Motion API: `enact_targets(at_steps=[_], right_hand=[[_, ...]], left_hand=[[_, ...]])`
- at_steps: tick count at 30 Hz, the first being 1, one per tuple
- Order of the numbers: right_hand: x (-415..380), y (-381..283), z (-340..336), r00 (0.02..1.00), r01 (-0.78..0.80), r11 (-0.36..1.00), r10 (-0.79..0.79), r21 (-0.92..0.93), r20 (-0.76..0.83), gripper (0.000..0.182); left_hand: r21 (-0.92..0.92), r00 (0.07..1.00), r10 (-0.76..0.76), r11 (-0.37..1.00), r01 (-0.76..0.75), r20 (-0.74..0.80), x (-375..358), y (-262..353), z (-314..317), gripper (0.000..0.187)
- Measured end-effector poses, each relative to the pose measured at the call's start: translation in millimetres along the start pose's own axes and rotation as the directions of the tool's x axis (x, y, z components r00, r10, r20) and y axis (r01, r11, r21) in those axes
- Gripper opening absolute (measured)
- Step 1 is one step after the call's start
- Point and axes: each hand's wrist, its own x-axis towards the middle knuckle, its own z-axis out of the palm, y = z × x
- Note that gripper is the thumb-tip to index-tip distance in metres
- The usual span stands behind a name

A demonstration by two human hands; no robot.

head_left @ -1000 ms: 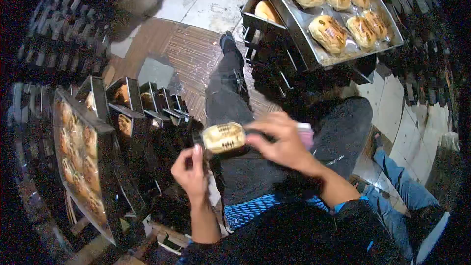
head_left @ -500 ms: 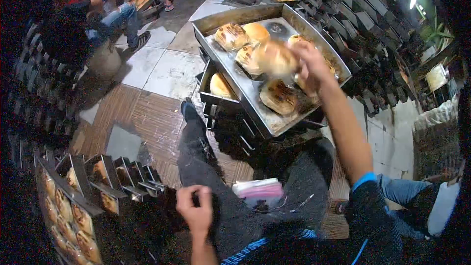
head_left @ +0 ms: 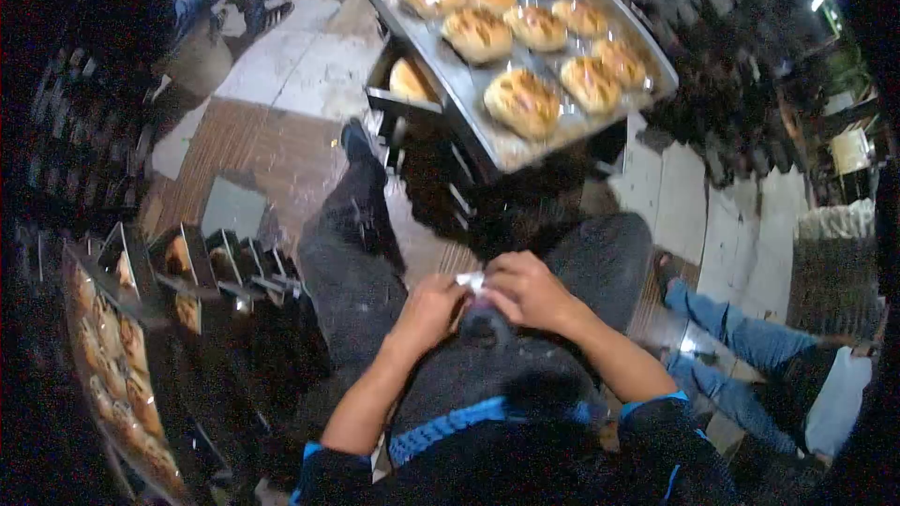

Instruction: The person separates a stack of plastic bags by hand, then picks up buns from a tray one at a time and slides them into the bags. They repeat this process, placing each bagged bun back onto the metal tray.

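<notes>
Your two hands meet over your lap, pinching a small clear bag.

The big metal tray (head_left: 487, 145) sits in the upper middle of the frame, full of wrapped buns (head_left: 522, 101), well apart from your hands. A second tray of buns (head_left: 112, 365) stands at the lower left, beside a row of dark tins (head_left: 220, 258). Your hands are in the middle of the frame, touching each other. The thin plastic bag (head_left: 472, 281) lies right between them, so both are just as near. Your left hand (head_left: 427, 312) has its fingers curled tight on the bag's left side. Your right hand (head_left: 527, 290) is closed on its right side. I cannot tell which way the bag's long side runs. Another person's legs (head_left: 727, 356) are at the lower right.
</notes>
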Motion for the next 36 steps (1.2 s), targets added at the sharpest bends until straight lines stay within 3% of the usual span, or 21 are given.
enact_targets(at_steps=[1, 2, 5, 6, 8, 11, 12, 15, 16, 19, 20, 23, 24, 25, 27, 29, 31, 33, 34, 36], right_hand=[[-15.7, 2.3, 18.2, 0.996, -0.09, 0.996, 0.09, 0.011, 0.029, 0.02], [-25.7, 1.2, 30.8, 0.995, -0.083, 0.996, 0.085, 0.036, -0.06, 0.021], [-37.7, 3.2, 36.6, 0.992, -0.102, 0.995, 0.102, 0.01, -0.08, 0.021], [-39.5, 11.8, 43.0, 0.987, -0.097, 0.995, 0.1, 0.032, -0.127, 0.019], [-37.4, 10.5, 37.5, 0.978, -0.191, 0.974, 0.2, 0.12, -0.066, 0.013], [-40.3, 9.0, 40.9, 0.977, -0.198, 0.972, 0.206, 0.127, -0.049, 0.013], [-43.9, 9.2, 44.7, 0.981, -0.176, 0.98, 0.182, 0.092, -0.066, 0.014], [-48.7, 12.7, 42.1, 0.987, -0.115, 0.988, 0.125, 0.098, -0.098, 0.013], [-47.5, 10.4, 39.2, 0.987, -0.102, 0.987, 0.116, 0.122, -0.112, 0.013], [-42.4, 1.8, 24.0, 0.986, -0.154, 0.947, 0.164, 0.282, -0.016, 0.009], [-38.7, 3.1, 22.7, 0.993, -0.111, 0.967, 0.118, 0.229, -0.017, 0.008], [-25.1, 1.8, 2.4, 0.9, 0.001, 0.99, -0.064, -0.144, -0.431, 0.005], [-21.7, -9.2, -14.7, 0.83, -0.053, 0.995, -0.001, -0.082, -0.557, 0.008], [-14.0, -16.6, -31.6, 0.72, -0.14, 0.989, 0.135, 0.049, -0.68, 0.007], [-1.5, -21.6, -59.8, 0.629, -0.142, 0.94, 0.328, 0.31, -0.705, 0.004], [16.0, -34.8, -73.4, 0.679, -0.181, 0.934, 0.346, 0.308, -0.647, 0.003], [36.3, -50.3, -76.7, 0.767, -0.153, 0.958, 0.27, 0.244, -0.582, 0.004], [63.1, -55.6, -81.1, 0.807, 0.107, 0.992, -0.047, 0.067, -0.589, 0.007], [82.3, -56.4, -90.9, 0.852, 0.181, 0.979, -0.107, 0.096, -0.513, 0.011], [133.4, -23.6, -110.5, 0.875, 0.255, 0.96, -0.281, -0.118, -0.394, 0.005]], left_hand=[[0.0, 0.999, 0.032, 1.0, -0.032, -0.025, 1.4, -3.6, 4.1, 0.016], [-0.003, 0.998, 0.055, 0.998, -0.055, -0.043, 0.7, -8.6, 9.1, 0.015], [0.022, 0.984, 0.093, 0.996, -0.09, -0.152, -4.7, -8.1, 19.1, 0.014], [0.066, 0.985, 0.079, 0.995, -0.069, -0.156, -3.9, -8.6, 23.2, 0.015], [0.193, 0.976, 0.101, 0.979, -0.063, -0.193, -0.7, -14.6, 35.6, 0.022], [0.203, 0.971, -0.101, 0.968, 0.146, -0.215, 1.8, -4.6, 38.8, 0.022], [0.115, 0.967, -0.159, 0.976, 0.184, -0.199, -2.2, 1.9, 34.6, 0.024], [-0.107, 0.924, -0.033, 0.994, -0.008, -0.382, -6.2, 29.0, 18.3, 0.024], [-0.112, 0.934, 0.008, 0.992, -0.052, -0.357, -9.3, 21.3, 19.9, 0.027], [0.051, 0.982, -0.051, 0.997, 0.061, -0.18, -10.0, 3.7, 29.9, 0.031], [0.064, 0.982, -0.072, 0.994, 0.085, -0.172, -7.1, -0.2, 33.5, 0.042], [-0.18, 0.952, -0.129, 0.98, 0.08, -0.278, 2.6, 13.5, 17.8, 0.046], [-0.234, 0.957, -0.061, 0.972, -0.006, -0.282, 8.9, 13.5, 9.4, 0.052], [-0.211, 0.989, -0.075, 0.976, 0.047, -0.127, 8.6, 11.3, -6.0, 0.045], [-0.695, 0.944, -0.269, 0.717, 0.063, -0.191, 7.4, -13.1, -1.0, 0.031], [-0.992, 0.85, -0.52, 0.129, -0.011, -0.078, 22.7, 2.0, -32.6, 0.018], [-0.955, 0.76, -0.627, 0.294, 0.029, -0.17, 42.9, -0.9, -48.2, 0.014], [-0.958, 0.625, -0.742, 0.285, -0.034, -0.243, 53.5, -19.6, -52.8, 0.012], [-0.967, 0.581, -0.774, 0.212, -0.14, -0.253, 55.4, -25.8, -56.8, 0.012], [-0.934, 0.496, -0.817, 0.136, -0.331, -0.295, 55.0, -49.5, -57.5, 0.012]])
